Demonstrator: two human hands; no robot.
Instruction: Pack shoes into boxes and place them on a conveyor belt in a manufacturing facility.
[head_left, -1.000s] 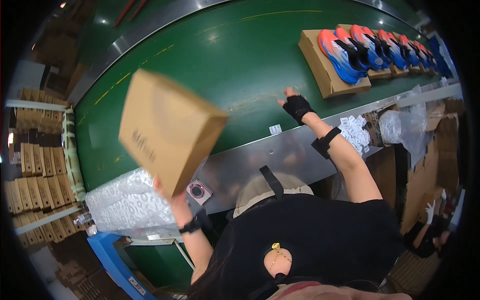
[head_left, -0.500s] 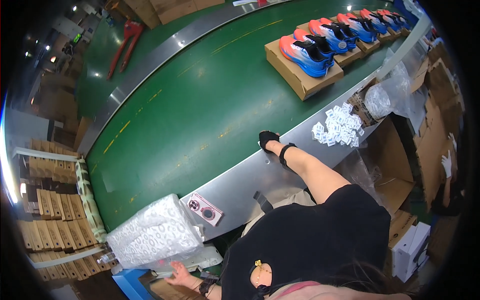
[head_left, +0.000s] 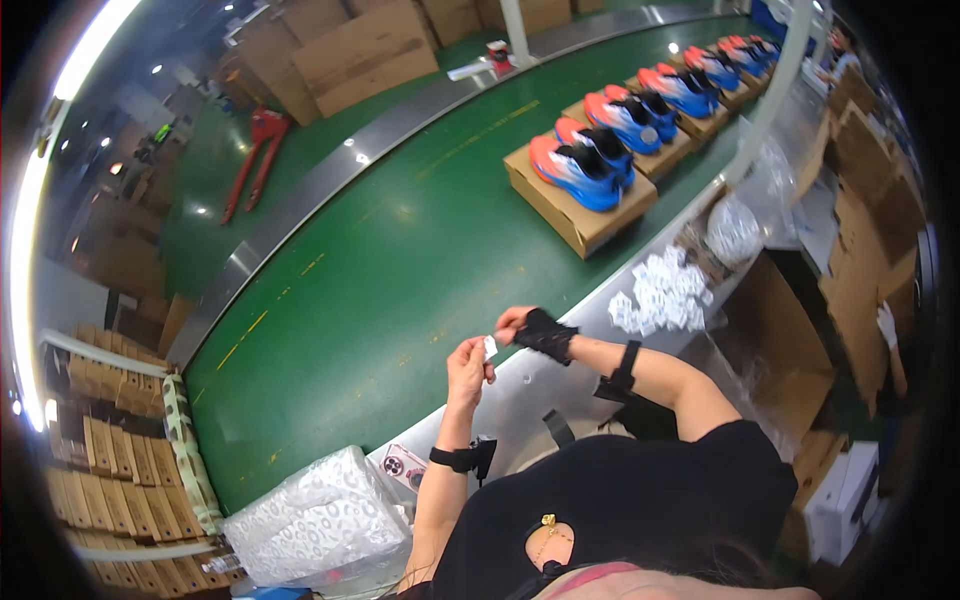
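My left hand point(head_left: 467, 372) is raised over the green conveyor's near edge, its fingers closed on a small white packet point(head_left: 490, 347). Right beside it is my right hand point(head_left: 518, 325), which wears a black fingerless glove. The right fingertips are pinched close to the packet; what they grip, if anything, is too small to make out. To the right, a heap of similar small white packets point(head_left: 664, 290) lies on the metal ledge point(head_left: 590, 320). Beyond my hands, pairs of orange, white and blue running shoes point(head_left: 583, 170) stand on cardboard boxes along the conveyor.
The green conveyor belt point(head_left: 380, 260) curves ahead of me. A phone point(head_left: 404, 466) lies partly hidden behind my left forearm, next to a plastic-wrapped patterned bundle point(head_left: 315, 515). A ball of clear plastic point(head_left: 733, 230) and an opened carton point(head_left: 780, 350) are at right. Stacked boxes point(head_left: 120, 450) stand at left.
My right hand has come up off the ledge. My left hand has risen from beside the wrapped bundle and now holds a white packet near it. The shoe boxes sit lower and further left in view.
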